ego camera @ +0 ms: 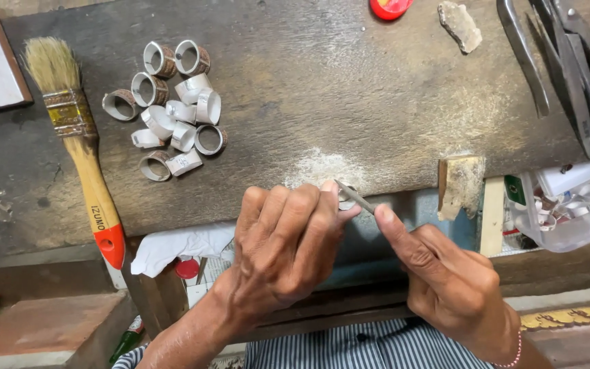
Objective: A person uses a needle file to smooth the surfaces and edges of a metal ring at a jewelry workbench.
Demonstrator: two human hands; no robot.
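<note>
Our left hand (285, 249) nearest, fingers closed round small ring (345, 197); right hand (445, 277) fingers pinch slim file (355, 197) against it, both just below counter (349, 89) edge. Filing dust there; we judge ring pile (172, 109), far left of hands, mostly unworked.

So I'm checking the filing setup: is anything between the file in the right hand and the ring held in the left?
Nothing visible. The thin file in the right hand reaches straight to the ring, which is pinched in the left hand's fingertips at the bench edge.
</note>
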